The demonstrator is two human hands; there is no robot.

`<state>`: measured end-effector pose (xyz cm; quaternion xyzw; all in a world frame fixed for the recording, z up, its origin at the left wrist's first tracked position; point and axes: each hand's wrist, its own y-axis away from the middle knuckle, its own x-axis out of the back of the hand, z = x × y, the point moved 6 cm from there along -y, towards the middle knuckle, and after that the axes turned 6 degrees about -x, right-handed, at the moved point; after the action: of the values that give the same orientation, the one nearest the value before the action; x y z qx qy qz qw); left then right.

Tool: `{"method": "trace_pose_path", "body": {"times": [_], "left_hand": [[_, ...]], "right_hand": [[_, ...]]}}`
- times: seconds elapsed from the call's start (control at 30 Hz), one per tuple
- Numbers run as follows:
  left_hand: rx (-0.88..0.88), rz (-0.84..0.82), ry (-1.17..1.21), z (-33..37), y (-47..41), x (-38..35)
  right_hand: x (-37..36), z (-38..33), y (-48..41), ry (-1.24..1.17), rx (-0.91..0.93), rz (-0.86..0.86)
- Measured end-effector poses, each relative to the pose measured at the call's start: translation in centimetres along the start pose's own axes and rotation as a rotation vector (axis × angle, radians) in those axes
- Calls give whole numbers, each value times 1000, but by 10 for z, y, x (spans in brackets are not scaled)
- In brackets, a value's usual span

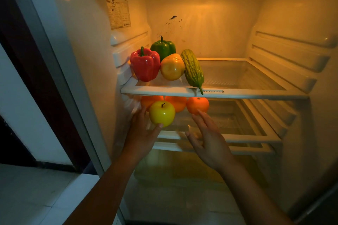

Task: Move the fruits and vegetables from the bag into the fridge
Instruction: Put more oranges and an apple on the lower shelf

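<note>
The fridge stands open and lit inside. On its upper shelf [237, 93] at the left sit a red pepper [145, 65], a green pepper [163, 48], a yellow-orange fruit [172, 67] and a bumpy green gourd [193, 69]. On the second shelf [247, 137] lie three oranges [197, 105] in a row. In front of them is a yellow apple [162, 113], which my left hand [141, 133] holds from the left and below, thumb under it. My right hand [206, 137] hovers with straight fingers, fingertips at the right orange. No bag is in view.
The right halves of both shelves are bare glass. A lower shelf edge [228, 149] and a dim bottom compartment [182, 179] lie below. The fridge's left wall [87, 60] and door frame [54, 64] border my left arm.
</note>
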<state>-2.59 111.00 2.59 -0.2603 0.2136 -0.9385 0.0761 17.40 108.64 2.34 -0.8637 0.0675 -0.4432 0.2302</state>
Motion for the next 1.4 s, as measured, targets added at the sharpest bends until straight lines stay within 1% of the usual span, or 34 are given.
{"method": "trace_pose_path", "body": {"times": [0.07,0.2,0.33,0.43,0.57,0.67,0.8,0.97,1.2,1.33,1.4], "left_hand": [[-53,19,41,4,8,3],[-65,31,87,6,29,9],[25,71,99,5,58,7],[35,2,155,-2,81,-6],[19,-207,115,-21,106,-28],[-1,-352,70,-31,121,-34],[-88,-597,43,-42,146,-42],[-204,-870,73,-41,186,-59],[-462,-1282,61,-5,262,-95],[-594,-1426,66,27,311,-102],[-626,-1473,64,44,333,-105]], "right_hand": [[0,-2,6,0,13,-11],[2,-2,20,6,-3,-24],[10,-8,47,-72,16,-9],[9,-8,75,-104,-37,-34],[-5,3,112,-64,-216,-88],[-14,3,140,-30,-344,-165],[-31,-11,192,3,-543,-168],[-36,-32,267,17,-789,-110],[-17,-62,369,109,-1083,-2],[2,-83,427,117,-1217,58],[10,-90,453,114,-1271,82]]}}
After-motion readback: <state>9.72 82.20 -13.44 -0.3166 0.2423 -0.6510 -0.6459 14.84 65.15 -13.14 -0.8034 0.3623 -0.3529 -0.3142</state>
